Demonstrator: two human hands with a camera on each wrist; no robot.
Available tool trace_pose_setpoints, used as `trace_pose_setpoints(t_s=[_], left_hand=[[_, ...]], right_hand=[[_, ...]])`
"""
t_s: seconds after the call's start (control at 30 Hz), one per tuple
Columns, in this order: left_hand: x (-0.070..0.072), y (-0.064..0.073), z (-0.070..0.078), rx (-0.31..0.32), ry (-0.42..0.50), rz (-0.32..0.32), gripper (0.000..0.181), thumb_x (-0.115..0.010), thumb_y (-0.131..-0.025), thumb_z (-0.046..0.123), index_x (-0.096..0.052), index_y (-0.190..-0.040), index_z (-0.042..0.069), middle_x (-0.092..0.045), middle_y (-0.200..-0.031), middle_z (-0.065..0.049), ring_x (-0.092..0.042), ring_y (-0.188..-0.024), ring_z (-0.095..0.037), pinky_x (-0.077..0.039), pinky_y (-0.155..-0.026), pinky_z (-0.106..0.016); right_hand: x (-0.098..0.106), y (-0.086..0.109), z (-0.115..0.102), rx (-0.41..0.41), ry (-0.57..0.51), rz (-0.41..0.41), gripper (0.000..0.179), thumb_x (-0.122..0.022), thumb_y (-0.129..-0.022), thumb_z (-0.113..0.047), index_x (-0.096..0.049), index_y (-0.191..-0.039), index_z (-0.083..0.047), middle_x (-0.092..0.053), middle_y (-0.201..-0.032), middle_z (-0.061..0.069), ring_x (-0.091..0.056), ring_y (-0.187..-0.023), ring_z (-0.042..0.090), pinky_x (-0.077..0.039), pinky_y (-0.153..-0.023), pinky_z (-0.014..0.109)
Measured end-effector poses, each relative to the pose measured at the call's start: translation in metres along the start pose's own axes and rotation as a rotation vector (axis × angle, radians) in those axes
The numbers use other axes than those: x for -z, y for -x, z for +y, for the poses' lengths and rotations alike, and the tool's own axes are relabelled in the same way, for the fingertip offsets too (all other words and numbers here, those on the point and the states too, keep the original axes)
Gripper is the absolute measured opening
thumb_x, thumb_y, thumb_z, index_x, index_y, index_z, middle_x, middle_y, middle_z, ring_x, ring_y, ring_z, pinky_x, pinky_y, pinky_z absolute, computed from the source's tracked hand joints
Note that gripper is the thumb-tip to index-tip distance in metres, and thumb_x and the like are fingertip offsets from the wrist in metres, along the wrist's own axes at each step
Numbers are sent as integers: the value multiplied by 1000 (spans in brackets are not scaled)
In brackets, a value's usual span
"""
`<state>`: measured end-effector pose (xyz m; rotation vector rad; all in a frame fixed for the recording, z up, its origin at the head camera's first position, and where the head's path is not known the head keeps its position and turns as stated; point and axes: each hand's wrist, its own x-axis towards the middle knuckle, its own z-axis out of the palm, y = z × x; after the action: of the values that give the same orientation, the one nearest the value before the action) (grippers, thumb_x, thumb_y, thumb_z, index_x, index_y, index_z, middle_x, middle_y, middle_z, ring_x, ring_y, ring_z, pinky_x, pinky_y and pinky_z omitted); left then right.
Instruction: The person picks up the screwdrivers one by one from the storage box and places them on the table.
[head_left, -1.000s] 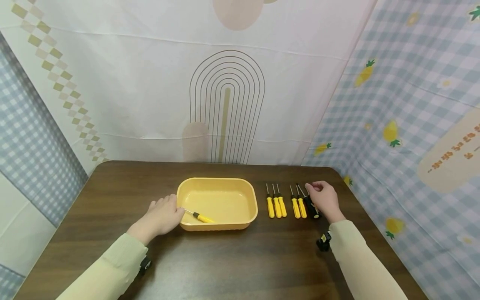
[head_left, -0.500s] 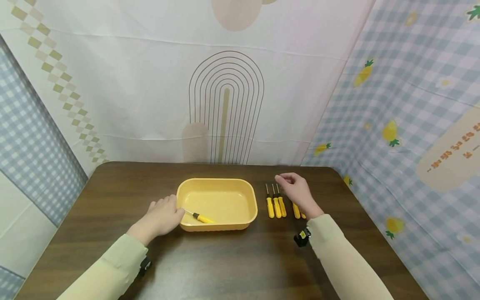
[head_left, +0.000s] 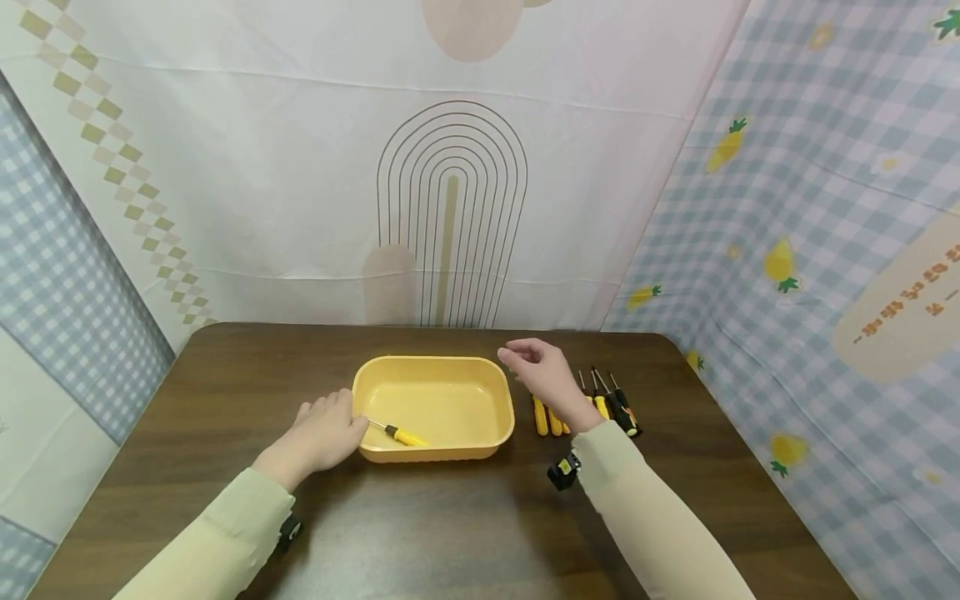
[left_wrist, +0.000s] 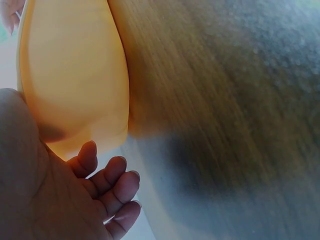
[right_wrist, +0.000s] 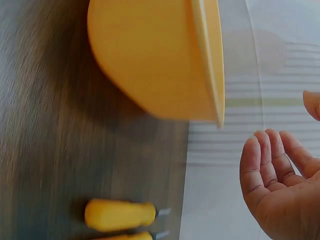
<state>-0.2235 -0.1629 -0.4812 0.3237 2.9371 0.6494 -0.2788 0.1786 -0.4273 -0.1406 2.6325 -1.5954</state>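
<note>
My left hand holds the left rim of a yellow plastic basin, thumb over the edge and fingers outside. In the left wrist view that hand has bent fingers by the basin's wall. One yellow-handled screwdriver lies in the basin, tip toward the left thumb. My right hand, with nothing in it, hovers by the basin's right end. In the right wrist view its fingers are relaxed, with the thumb apart. Yellow-handled screwdrivers lie partly hidden under the right hand and wrist.
Right of the right wrist lie more screwdrivers, including black-handled ones, tips toward the back. Everything rests on a dark wooden table. A white patterned cloth hangs behind, and a blue checked cloth along the right side.
My right hand has swept left from the black-handled screwdrivers, over the yellow ones, to the basin's right end, uncovering the black-handled ones. The left hand and the basin have stayed put.
</note>
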Motion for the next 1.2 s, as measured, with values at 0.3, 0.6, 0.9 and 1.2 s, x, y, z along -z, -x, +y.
trace_pose_setpoints(t_s=[0.3, 0.6, 0.9, 1.2], left_hand=[[0, 0, 0, 1, -2, 0, 34, -44, -94, 30, -49, -106, -2, -46, -87, -7, -42, -78, -25, -30, -73, -43], [-1, 0, -2, -1, -5, 1, 34, -44, -94, 31, -48, -105, -1, -46, -87, -7, -42, -78, -25, -30, -72, -43], [0, 0, -1, -3, -6, 2, 35, -44, -94, 31, -49, -106, -2, -47, -87, -7, -42, -78, -25, -30, -72, -42], [-1, 0, -1, 3, -9, 0, 42, -45, -94, 31, -49, -114, -6, -50, -92, -8, -45, -82, -25, -32, -75, -44]], right_hand=[[-27, -4, -5, 51, 39, -72, 50, -69, -85, -49, -64, -123, -17, -65, -111, -1, -61, -99, 16, -52, -81, 36], [-57, -5, -8, 85, 123, -203, 48, -73, -84, -40, -66, -121, -11, -67, -107, -4, -62, -97, 15, -50, -81, 35], [-91, -3, -5, 109, 150, -346, 47, -75, -83, -36, -67, -119, -6, -69, -103, -3, -63, -92, 11, -50, -79, 31], [-112, 2, -10, 85, 230, -431, 35, -77, -81, -33, -72, -107, -10, -69, -98, -7, -62, -87, 8, -49, -77, 29]])
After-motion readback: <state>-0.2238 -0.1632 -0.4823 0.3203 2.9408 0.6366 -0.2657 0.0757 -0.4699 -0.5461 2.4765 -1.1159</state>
